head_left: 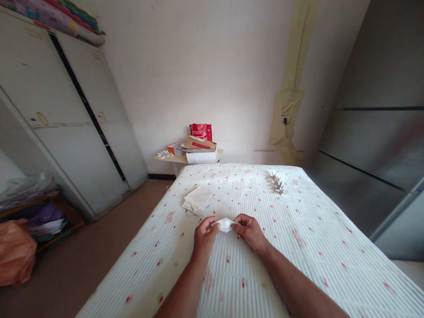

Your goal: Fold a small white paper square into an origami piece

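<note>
A small piece of folded white paper (pixel 225 225) is held just above the patterned bed cover (pixel 245 265). My left hand (pixel 206 232) pinches its left end between thumb and fingers. At the opposite end, my right hand (pixel 248 230) grips the paper the same way. Creases show across its middle, which bulges into a diamond-like shape. Just beyond my left hand lies a loose stack of printed paper sheets (pixel 198 198). Farther off on the right, a row of small folded paper pieces (pixel 276 183) rests on the cover.
Behind the bed's far edge, a small table (pixel 180 159) bears a white box (pixel 201 157), a red bag (pixel 200 131) and more small folded pieces (pixel 165 154). Wardrobes stand left (pixel 66 110) and right (pixel 374 145). An orange bag (pixel 16 251) sits at the lower left.
</note>
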Motion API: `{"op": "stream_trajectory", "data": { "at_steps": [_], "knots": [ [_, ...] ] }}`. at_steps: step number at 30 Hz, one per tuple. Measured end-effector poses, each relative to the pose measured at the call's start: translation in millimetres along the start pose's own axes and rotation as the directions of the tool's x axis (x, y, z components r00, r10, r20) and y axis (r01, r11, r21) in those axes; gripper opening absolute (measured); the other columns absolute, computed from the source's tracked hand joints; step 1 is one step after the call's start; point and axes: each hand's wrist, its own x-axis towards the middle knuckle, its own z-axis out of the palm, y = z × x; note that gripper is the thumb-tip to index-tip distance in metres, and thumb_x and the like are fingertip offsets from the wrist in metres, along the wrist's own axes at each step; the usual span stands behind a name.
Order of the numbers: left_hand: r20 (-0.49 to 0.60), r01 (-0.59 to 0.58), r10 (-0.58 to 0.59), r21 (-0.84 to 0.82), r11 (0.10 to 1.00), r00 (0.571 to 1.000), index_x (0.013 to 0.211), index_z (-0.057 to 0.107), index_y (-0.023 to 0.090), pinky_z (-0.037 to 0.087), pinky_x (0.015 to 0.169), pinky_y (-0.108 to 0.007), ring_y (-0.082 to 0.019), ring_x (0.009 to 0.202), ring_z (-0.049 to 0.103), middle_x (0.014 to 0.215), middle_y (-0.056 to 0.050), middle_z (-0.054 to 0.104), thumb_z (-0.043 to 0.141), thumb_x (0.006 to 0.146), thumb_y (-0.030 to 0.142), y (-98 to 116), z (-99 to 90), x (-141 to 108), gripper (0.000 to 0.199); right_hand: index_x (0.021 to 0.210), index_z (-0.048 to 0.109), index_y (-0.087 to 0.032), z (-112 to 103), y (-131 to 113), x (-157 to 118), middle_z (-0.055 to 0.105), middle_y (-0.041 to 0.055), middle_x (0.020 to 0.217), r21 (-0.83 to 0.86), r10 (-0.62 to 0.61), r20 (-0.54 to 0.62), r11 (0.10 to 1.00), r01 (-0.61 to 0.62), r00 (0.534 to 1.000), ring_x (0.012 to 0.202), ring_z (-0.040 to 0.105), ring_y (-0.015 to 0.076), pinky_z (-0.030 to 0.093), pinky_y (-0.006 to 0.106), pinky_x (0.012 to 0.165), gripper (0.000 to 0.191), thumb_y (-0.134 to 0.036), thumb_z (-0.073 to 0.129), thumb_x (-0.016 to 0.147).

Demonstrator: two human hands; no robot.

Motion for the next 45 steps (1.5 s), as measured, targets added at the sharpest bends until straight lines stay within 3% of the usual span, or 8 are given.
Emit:
{"op": "stream_trajectory", "data": {
  "at_steps": [4,9,21,25,30,45],
  "knots": [
    [0.044,-0.004,0.007,-0.077,0.997,0.999,0.1,0.058,0.013,0.04,0.056,-0.02,-0.012,0.062,0.055,0.076,-0.003,0.065,0.071,0.054,0.032,2.2,0.1,0.3,0.051,0.059,0.051,-0.017,-1.3,1.6,1.2,0.045,-0.0066,0.045,0.019,0.007,-0.009,1.0,-0.007,1.0,0.04,0.036,0.0065,0.026,0.02,0.041,0.023,-0.034,0.066,0.062],
    [0.106,0.016,-0.006,-0.096,0.995,0.994,0.104,0.054,0.013,0.04,0.057,-0.02,-0.012,0.06,0.056,0.07,-0.002,0.064,0.07,0.054,0.027,3.0,0.8,1.4,0.054,0.061,0.052,-0.017,-2.2,6.3,2.6,0.046,-0.0068,0.047,0.028,-0.002,0.006,1.0,0.001,1.0,0.04,0.035,0.0063,0.026,0.02,0.041,0.023,-0.035,0.066,0.064],
    [0.088,0.004,0.002,-0.062,0.998,0.996,0.105,0.054,0.013,0.037,0.054,-0.019,-0.01,0.055,0.051,0.067,0.0,0.062,0.067,0.055,0.025,0.9,0.2,0.8,0.053,0.06,0.052,-0.017,-1.3,5.8,1.4,0.045,-0.0068,0.047,0.04,-0.008,0.014,0.999,0.007,1.0,0.041,0.035,0.0064,0.026,0.02,0.041,0.023,-0.034,0.067,0.063],
    [0.066,-0.044,0.041,0.055,0.998,0.997,0.091,0.062,0.013,0.037,0.056,-0.02,-0.012,0.059,0.051,0.067,0.0,0.061,0.067,0.056,0.029,0.5,-0.2,0.6,0.039,0.061,0.052,-0.017,-1.3,3.9,1.1,0.043,-0.0072,0.047,0.041,-0.013,0.02,0.999,0.012,1.0,0.041,0.034,0.006,0.024,0.02,0.041,0.023,-0.034,0.067,0.063],
    [0.117,-0.072,0.05,0.193,0.979,0.992,0.066,0.061,0.013,0.027,0.048,-0.019,-0.008,0.05,0.036,0.05,0.006,0.043,0.062,0.06,0.034,1.4,-1.2,-0.3,0.022,0.062,0.053,-0.016,-1.5,-0.8,-0.6,0.039,-0.0081,0.045,0.045,0.012,0.024,0.999,-0.013,1.0,0.042,0.03,0.0057,0.021,0.02,0.042,0.026,-0.038,0.069,0.062],
    [0.15,-0.053,0.022,0.21,0.976,0.988,0.063,0.058,0.013,0.028,0.051,-0.02,-0.009,0.052,0.038,0.053,0.004,0.045,0.061,0.064,0.043,-3.0,-3.2,0.9,0.031,0.058,0.056,-0.015,-3.1,1.5,-0.2,0.045,-0.0059,0.046,0.026,-0.004,0.031,1.0,0.003,1.0,0.043,0.032,0.0059,0.024,0.02,0.044,0.024,-0.036,0.067,0.064]
  ]
}}
